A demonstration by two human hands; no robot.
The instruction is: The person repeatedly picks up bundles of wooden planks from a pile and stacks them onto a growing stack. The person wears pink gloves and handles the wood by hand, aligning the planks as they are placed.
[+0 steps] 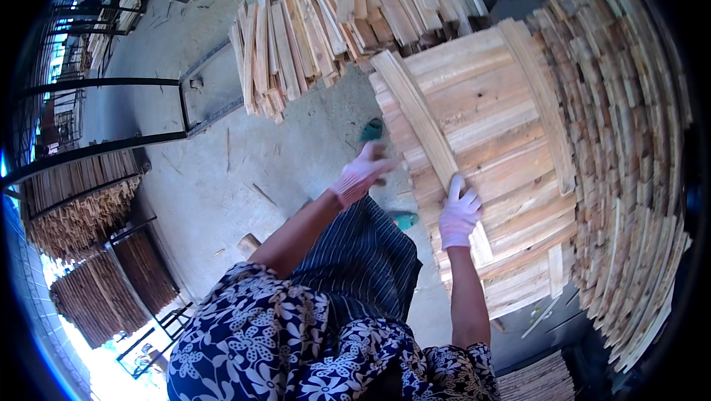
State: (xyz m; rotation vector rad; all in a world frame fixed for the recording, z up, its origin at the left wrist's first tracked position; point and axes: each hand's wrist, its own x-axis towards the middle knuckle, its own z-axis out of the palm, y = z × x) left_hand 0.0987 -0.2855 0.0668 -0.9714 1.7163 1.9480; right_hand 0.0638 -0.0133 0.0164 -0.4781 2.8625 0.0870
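Right hand [461,217] rests on strip [415,110] lying across slats [489,97], beside tall stack [622,142]; grip under palm hidden, cannot tell. Left hand [361,171] apart, near slats' edge, fingers blurred, closure unclear. Strip likely light, stiff, rough, splintery; best held by long edges near middle.

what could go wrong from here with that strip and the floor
The strip might slide or twist on the boards, since only the right hand is on it and the left hand is off it. The wood scraps on the floor could roll or trip a foot.
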